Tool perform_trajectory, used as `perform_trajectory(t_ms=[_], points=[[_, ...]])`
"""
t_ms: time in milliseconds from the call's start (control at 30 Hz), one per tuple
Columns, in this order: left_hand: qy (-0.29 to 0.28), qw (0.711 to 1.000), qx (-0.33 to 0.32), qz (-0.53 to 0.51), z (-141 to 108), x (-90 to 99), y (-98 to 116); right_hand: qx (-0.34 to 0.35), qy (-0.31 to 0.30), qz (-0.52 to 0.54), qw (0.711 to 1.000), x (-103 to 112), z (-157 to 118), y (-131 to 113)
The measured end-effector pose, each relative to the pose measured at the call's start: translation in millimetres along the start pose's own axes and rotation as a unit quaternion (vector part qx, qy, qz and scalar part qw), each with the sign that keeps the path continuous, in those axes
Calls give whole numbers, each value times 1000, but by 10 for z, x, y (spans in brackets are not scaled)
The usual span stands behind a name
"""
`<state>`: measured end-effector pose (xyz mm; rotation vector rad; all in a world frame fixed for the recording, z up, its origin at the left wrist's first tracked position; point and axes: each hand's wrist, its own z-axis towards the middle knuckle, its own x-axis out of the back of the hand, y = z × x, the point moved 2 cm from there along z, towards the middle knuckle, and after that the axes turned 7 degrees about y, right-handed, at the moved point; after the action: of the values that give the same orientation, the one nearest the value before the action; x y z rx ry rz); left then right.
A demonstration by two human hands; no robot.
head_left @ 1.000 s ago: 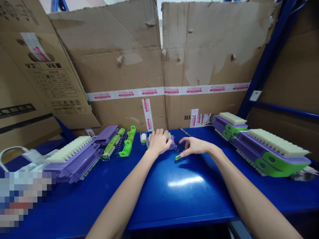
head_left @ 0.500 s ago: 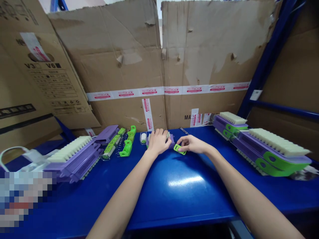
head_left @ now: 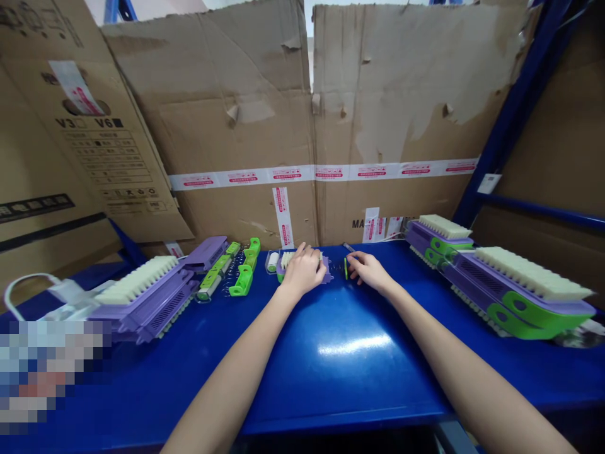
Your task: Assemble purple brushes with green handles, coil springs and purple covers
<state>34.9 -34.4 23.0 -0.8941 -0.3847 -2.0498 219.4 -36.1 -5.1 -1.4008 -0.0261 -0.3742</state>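
My left hand (head_left: 305,272) is wrapped over a small purple-and-green plastic body (head_left: 326,268) with a ribbed cream pad (head_left: 287,258) on top, pressing it to the table. Just right of that body, my right hand (head_left: 371,271) pinches a small flat green plastic plate (head_left: 346,269), turned nearly edge-on. What looks like a thin coil spring shows between the plate and the purple body; whether it touches both I cannot tell. A small white cylinder in a clear holder (head_left: 273,261) sits beside the body's left end.
Green plastic caps (head_left: 242,280), a row of green-topped blocks (head_left: 212,277) and thin springs lie left. Purple housings with cream pads stand at left (head_left: 142,296) and right (head_left: 524,284). A dark pen-like tool (head_left: 348,247) lies behind my right hand. Cardboard (head_left: 236,139) walls the back.
My right hand has raised the green plate slightly and turned it from facing up to nearly edge-on, facing the purple body. My left hand stays on the body. The view has shifted slightly.
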Motion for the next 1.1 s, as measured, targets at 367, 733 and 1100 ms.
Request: perform_trajectory(t_ms=[367, 733, 1100], points=[[-79, 995, -64, -13, 14, 184, -200, 1, -91, 7, 996, -67, -105, -119], [-106, 994, -36, 8, 18, 144, -188, -5, -124, 28, 992, -70, -159, -193], [-93, 993, -64, 26, 31, 127, -62, -47, -113, 58, 991, -147, -203, -168]])
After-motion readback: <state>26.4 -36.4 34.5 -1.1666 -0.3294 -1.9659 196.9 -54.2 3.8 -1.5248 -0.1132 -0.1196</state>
